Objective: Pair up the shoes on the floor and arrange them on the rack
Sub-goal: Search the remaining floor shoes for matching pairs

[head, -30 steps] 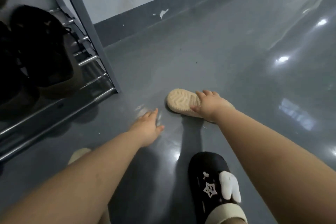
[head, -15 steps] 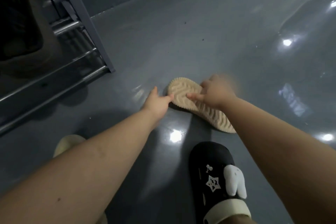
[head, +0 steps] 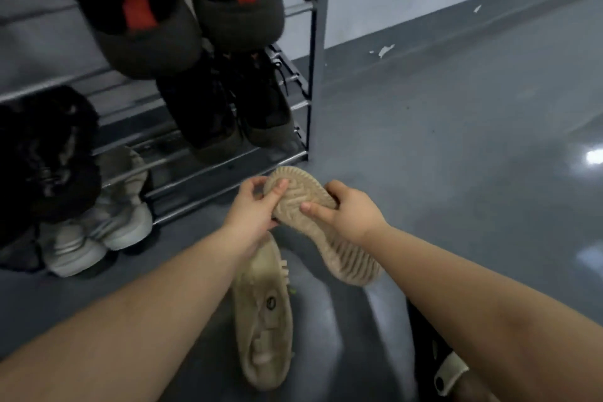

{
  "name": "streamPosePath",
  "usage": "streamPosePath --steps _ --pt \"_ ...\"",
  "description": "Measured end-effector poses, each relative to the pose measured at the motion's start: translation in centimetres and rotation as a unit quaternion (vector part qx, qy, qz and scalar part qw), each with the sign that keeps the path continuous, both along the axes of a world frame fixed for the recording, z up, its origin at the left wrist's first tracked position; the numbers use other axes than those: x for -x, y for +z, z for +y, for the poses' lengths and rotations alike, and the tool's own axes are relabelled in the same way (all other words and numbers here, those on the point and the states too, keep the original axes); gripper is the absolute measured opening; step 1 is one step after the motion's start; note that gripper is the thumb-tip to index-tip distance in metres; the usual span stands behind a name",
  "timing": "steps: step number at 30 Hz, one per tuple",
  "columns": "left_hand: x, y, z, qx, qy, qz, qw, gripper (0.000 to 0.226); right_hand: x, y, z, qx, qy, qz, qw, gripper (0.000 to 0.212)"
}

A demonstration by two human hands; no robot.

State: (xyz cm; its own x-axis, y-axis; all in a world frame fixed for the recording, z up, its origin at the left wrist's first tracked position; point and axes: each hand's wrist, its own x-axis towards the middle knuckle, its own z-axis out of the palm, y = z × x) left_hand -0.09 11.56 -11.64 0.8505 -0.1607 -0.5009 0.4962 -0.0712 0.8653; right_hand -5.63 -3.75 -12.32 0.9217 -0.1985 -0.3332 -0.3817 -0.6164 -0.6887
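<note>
A beige shoe hangs above the floor with its ribbed sole turned up toward me. My left hand grips its toe end, thumb pressed on the sole. My right hand holds its right edge, a finger laid across the sole. A second beige shoe lies on its side on the floor just below, between my forearms. The metal shoe rack stands at upper left, just beyond the lifted shoe.
The rack holds dark shoes with red insides, black laced shoes, a black shoe and pale grey sneakers. A black slipper shows at lower right. Glossy grey floor spreads to the right.
The beige shoe has come up off the floor into both hands, sole up. The view has swung left toward the rack, and the second beige shoe now lies in view.
</note>
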Motion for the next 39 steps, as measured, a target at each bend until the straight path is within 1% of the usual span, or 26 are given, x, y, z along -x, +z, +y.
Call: streamPosePath --steps 2,3,5,8,10,11,12,13,15,16,17,18,20,21,23,24,25,26,27,28,29,30,31,34,37,39 --pt "1.5 1.8 3.4 0.012 0.012 -0.007 1.0 0.034 0.5 1.3 2.7 0.008 0.038 0.011 0.999 0.045" --pt "2.4 2.6 4.9 0.011 0.013 -0.016 1.0 0.032 0.7 2.0 3.9 0.021 0.052 0.012 0.998 0.045" --pt "4.1 4.0 7.7 -0.017 0.012 -0.058 0.998 0.025 1.5 3.4 6.0 0.055 0.057 -0.013 0.997 0.046" --pt "6.5 6.1 10.7 -0.104 -0.014 -0.161 0.981 0.027 3.0 6.0 8.7 0.074 0.0 -0.054 0.996 0.048" --pt "7.8 7.5 12.0 -0.119 -0.023 -0.201 0.972 0.03 3.3 7.0 10.3 0.064 -0.046 -0.02 0.997 0.053" --pt "8.3 8.1 12.5 -0.122 -0.025 -0.216 0.968 0.031 3.3 7.3 11.2 0.035 -0.071 0.022 0.997 0.057" --pt "8.8 8.6 12.9 -0.131 -0.026 -0.235 0.963 0.032 3.3 7.5 11.9 -0.018 -0.102 0.065 0.992 0.065" --pt "9.2 8.9 13.4 -0.146 -0.03 -0.26 0.954 0.034 3.3 7.9 12.7 -0.093 -0.141 0.108 0.98 0.074" --pt "10.2 9.4 14.4 -0.18 -0.053 -0.305 0.934 0.037 3.6 9.1 13.9 -0.267 -0.2 0.182 0.925 0.082" --pt "10.8 9.7 14.9 -0.193 -0.07 -0.327 0.923 0.039 3.7 9.9 14.4 -0.329 -0.205 0.211 0.897 0.081" --pt "11.3 9.7 15.4 -0.204 -0.088 -0.349 0.91 0.04 4.0 10.7 14.8 -0.368 -0.197 0.225 0.881 0.076" --pt "11.9 9.7 15.9 -0.215 -0.105 -0.368 0.899 0.042 4.3 11.4 15.3 -0.394 -0.182 0.227 0.872 0.064" --pt "12.5 9.4 16.8 -0.23 -0.13 -0.374 0.889 0.045 4.8 11.6 16.1 -0.413 -0.168 0.219 0.868 0.032" --pt "12.8 9.3 17.1 -0.235 -0.144 -0.362 0.891 0.045 5.2 11.6 16.5 -0.411 -0.171 0.211 0.87 0.021" --pt "13.3 9.0 17.4 -0.247 -0.173 -0.332 0.894 0.052 6.0 10.6 17.0 -0.429 -0.197 0.191 0.861 0.011" --pt "13.5 9.0 17.4 -0.25 -0.183 -0.31 0.899 0.059 6.3 9.9 17.0 -0.442 -0.21 0.176 0.854 0.01" --pt "13.7 9.0 17.3 -0.246 -0.182 -0.272 0.912 0.068 6.7 9.3 17.0 -0.449 -0.222 0.162 0.85 0.015" --pt "13.9 9.2 17.0 -0.22 -0.166 -0.212 0.938 0.074 7.1 8.6 16.9 -0.454 -0.235 0.148 0.847 0.024" --pt "13.9 9.3 16.8 -0.167 -0.138 -0.125 0.968 0.075 7.4 7.9 16.9 -0.459 -0.246 0.131 0.844 0.033" --pt "13.8 9.5 16.6 -0.093 -0.097 -0.032 0.99 0.069 7.7 7.3 17.0 -0.459 -0.253 0.114 0.844 0.041" --pt "13.6 9.3 16.5 -0.025 -0.056 0.055 0.997 0.061 8.1 6.8 17.1 -0.457 -0.251 0.097 0.848 0.047" --pt "13.5 8.9 16.6 0.017 -0.032 0.116 0.993 0.052 8.3 6.4 17.2 -0.453 -0.24 0.088 0.854 0.053" --pt "13.5 8.4 16.7 0.036 -0.031 0.151 0.987 0.044 8.6 6.1 17.3 -0.452 -0.224 0.084 0.859 0.053" --pt "13.8 6.6 16.9 0.048 -0.041 0.173 0.983 0.032 9.3 5.2 16.9 -0.463 -0.198 0.09 0.859 0.043" --pt "14.2 5.2 16.1 0.082 -0.035 0.181 0.979 0.039 9.9 4.5 16.0 -0.45 -0.207 0.113 0.861 0.041" --pt "14.4 3.9 15.1 0.078 -0.042 0.18 0.98 0.047 10.4 4.0 15.0 -0.442 -0.212 0.129 0.862 0.039"
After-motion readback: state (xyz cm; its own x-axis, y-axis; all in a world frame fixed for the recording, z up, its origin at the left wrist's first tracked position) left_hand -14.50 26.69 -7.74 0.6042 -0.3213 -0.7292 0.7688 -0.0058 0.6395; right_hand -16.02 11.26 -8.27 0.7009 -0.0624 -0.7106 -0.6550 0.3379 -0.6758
